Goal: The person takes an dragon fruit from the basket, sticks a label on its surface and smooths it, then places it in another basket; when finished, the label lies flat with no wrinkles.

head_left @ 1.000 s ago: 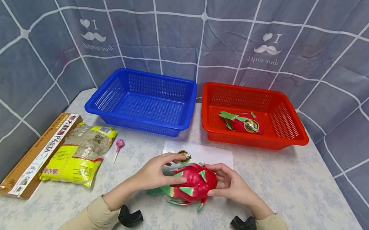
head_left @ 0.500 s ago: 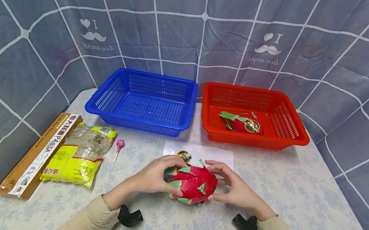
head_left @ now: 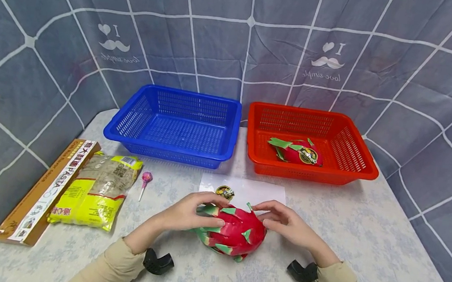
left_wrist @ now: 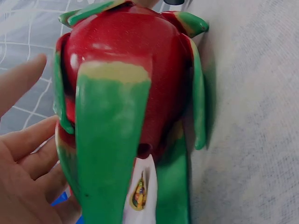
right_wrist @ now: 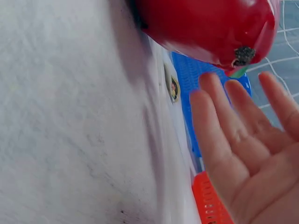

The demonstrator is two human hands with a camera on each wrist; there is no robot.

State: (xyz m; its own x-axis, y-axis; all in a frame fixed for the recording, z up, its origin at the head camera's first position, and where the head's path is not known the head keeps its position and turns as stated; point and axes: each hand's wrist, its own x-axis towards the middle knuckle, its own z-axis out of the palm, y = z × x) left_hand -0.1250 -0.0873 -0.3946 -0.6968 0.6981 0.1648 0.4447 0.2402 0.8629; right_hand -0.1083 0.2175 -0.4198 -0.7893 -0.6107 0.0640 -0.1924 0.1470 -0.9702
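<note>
A pink-red dragon fruit (head_left: pixel 241 230) with green scales lies on its side on the table between both hands. My left hand (head_left: pixel 187 210) spans its leafy end from above. In the left wrist view the left fingers (left_wrist: pixel 35 161) lie against the green scales, while the thumb stands apart from the skin. At the blunt end is my right hand (head_left: pixel 293 224), with extended fingers (right_wrist: pixel 210 121) close to the fruit; contact is hard to tell. Behind the fruit, a white paper sheet (head_left: pixel 262 191) carries a round black-and-gold sticker (head_left: pixel 225 192).
A blue basket (head_left: pixel 169 151) stands at the back left. Beside it, a red basket (head_left: pixel 305 173) holds another dragon fruit (head_left: pixel 297 151) bearing a sticker. To the left lie a pasta box (head_left: pixel 49 191), a yellow bag (head_left: pixel 97 189) and a lollipop (head_left: pixel 145 183).
The dragon fruit has turned under the hands, its leafy end swinging behind the left hand and then partly out again. The right fingers have shifted slightly along its blunt end.
</note>
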